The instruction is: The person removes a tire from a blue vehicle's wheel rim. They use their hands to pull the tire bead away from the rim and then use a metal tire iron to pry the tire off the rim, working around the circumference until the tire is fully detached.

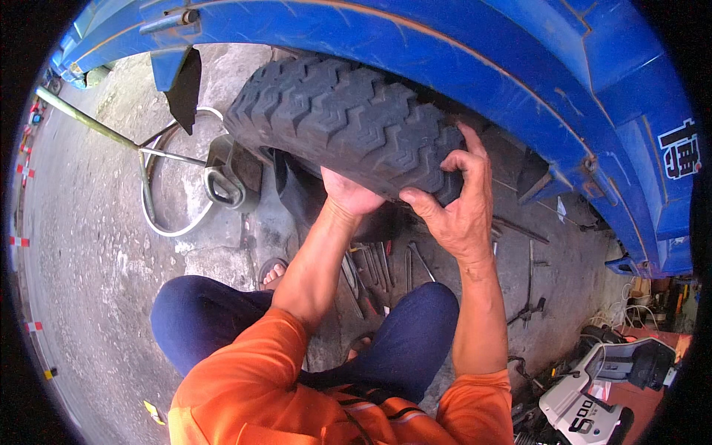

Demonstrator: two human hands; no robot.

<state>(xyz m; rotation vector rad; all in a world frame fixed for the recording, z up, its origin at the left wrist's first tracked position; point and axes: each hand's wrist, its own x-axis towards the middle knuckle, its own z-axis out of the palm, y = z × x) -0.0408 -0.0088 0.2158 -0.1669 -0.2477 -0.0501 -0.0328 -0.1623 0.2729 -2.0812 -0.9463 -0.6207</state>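
A black tyre [341,126] with chunky zigzag tread is tilted beneath the edge of a blue vehicle body [482,67]. My left hand [352,194] reaches under its near lower edge, palm against the rubber; the fingers are hidden behind the tyre. At the tyre's right end, my right hand [463,196] grips the edge, thumb low and bent fingers higher on the tread. A dark rubber piece [297,189] hangs or lies below the tyre, partly covered by my left forearm. Between my knees and the tyre, several hand tools [374,267] lie on the ground.
To the left lie a pale metal ring [156,215], a long pole [89,119] and a hollow metal part [230,182]. Long metal bars [528,282] are on the floor at right. A white and black machine [593,393] stands at lower right, near cables and clutter.
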